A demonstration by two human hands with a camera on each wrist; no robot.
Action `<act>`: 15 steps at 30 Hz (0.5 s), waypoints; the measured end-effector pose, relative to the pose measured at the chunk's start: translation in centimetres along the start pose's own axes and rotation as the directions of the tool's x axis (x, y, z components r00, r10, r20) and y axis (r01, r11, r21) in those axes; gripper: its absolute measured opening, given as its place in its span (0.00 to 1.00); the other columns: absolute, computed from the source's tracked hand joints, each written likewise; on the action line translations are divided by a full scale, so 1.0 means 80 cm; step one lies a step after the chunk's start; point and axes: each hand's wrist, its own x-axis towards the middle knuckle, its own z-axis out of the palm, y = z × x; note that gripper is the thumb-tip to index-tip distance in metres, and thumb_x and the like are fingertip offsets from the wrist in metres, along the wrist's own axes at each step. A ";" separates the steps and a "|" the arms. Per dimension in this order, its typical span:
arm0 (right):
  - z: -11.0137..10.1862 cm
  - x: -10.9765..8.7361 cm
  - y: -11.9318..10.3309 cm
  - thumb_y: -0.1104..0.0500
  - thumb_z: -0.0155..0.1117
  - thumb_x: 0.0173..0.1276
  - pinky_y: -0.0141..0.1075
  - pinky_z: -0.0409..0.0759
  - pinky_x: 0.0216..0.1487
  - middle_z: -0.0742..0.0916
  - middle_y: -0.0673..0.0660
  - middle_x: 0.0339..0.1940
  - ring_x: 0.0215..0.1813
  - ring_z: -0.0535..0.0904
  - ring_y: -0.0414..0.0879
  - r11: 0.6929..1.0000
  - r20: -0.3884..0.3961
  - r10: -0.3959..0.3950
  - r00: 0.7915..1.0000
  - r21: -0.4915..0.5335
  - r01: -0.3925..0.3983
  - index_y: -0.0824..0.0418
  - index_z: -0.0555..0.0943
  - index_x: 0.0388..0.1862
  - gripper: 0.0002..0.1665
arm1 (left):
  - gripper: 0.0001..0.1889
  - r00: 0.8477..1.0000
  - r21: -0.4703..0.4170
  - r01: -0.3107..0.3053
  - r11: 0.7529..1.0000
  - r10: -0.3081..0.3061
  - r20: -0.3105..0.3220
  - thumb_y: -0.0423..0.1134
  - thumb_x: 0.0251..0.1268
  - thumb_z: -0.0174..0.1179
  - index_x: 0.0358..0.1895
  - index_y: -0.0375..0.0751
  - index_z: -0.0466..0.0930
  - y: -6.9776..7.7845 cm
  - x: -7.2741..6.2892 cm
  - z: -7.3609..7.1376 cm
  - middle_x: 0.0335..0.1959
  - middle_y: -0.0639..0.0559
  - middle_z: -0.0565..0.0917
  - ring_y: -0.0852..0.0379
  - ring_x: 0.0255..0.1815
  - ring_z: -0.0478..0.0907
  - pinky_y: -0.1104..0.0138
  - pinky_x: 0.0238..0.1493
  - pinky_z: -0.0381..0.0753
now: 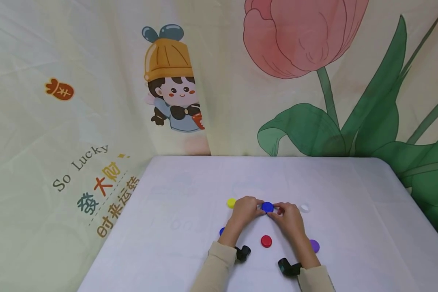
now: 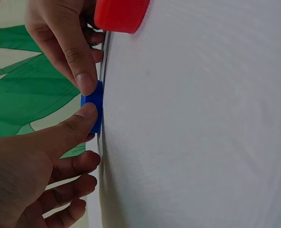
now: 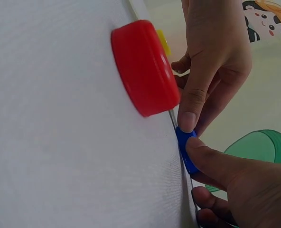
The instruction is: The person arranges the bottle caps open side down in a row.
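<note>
Both hands pinch a round blue plastic cap (image 1: 267,207) between them, near the middle of the white table. My left hand (image 1: 245,211) grips its left side with thumb and fingertips. On the other side, the thumb and fingers of my right hand (image 1: 289,218) hold it. Seen edge-on in the left wrist view, the blue cap (image 2: 97,102) lies under both thumbs, low at the tabletop. A dark red piece (image 1: 280,211) shows partly behind my right fingers. Between the forearms lies a red cap (image 1: 266,241), which looms large in the right wrist view.
A yellow cap (image 1: 231,202) lies left of the left hand, and another blue cap (image 1: 222,231) is partly hidden by that forearm. A whitish cap (image 1: 305,208) and a purple cap (image 1: 314,245) lie to the right. Printed cloth hangs behind the table (image 1: 168,190).
</note>
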 end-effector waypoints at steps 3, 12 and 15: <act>0.000 0.001 0.002 0.52 0.73 0.52 0.36 0.63 0.30 0.74 0.51 0.21 0.29 0.67 0.46 1.000 -0.002 -0.011 1.000 -0.020 0.010 0.62 0.84 0.43 0.21 | 0.18 1.000 0.022 -0.010 1.000 0.010 0.000 0.55 0.53 0.64 0.47 0.56 0.84 0.001 0.000 0.000 0.37 0.55 0.85 0.59 0.37 0.81 0.70 0.30 0.75; 0.001 0.000 0.003 0.55 0.73 0.52 0.36 0.63 0.30 0.74 0.51 0.21 0.29 0.66 0.47 0.999 0.006 -0.017 1.000 -0.050 0.017 0.64 0.83 0.45 0.22 | 0.19 0.999 0.036 -0.020 0.999 0.018 0.034 0.53 0.54 0.64 0.49 0.53 0.83 0.002 0.000 0.000 0.38 0.54 0.85 0.58 0.39 0.80 0.69 0.34 0.77; 0.000 0.000 0.003 0.55 0.73 0.52 0.37 0.65 0.31 0.74 0.51 0.21 0.30 0.67 0.47 0.999 0.017 -0.006 1.000 -0.042 0.006 0.64 0.82 0.48 0.24 | 0.21 0.999 0.019 -0.009 1.000 0.008 0.051 0.53 0.53 0.65 0.50 0.50 0.82 0.000 0.000 -0.002 0.41 0.53 0.84 0.57 0.42 0.80 0.69 0.39 0.77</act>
